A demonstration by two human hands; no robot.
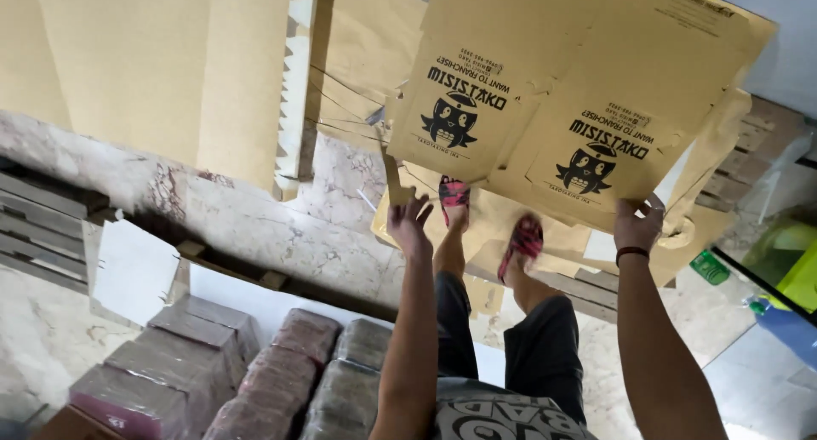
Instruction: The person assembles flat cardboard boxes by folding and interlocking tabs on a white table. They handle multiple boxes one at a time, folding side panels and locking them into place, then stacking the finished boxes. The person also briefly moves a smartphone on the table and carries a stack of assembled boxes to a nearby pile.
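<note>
Above a marble floor [281,236], both hands hold up a stack of flat printed cardboard box blanks [553,91]. Left hand [410,225] reaches its lower edge, fingers loosely spread. Right hand [638,225] pinches the edge. Wrapped bundles [255,372] sit at lower left.

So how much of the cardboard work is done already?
Done, it seems: wrapped bundles sit stacked at lower left. In hand: the right hand holds a printed flat cardboard sheet by its edge; the left hand is open just under it. Left: more plain sheets lie on the floor, and some underfoot.
</note>
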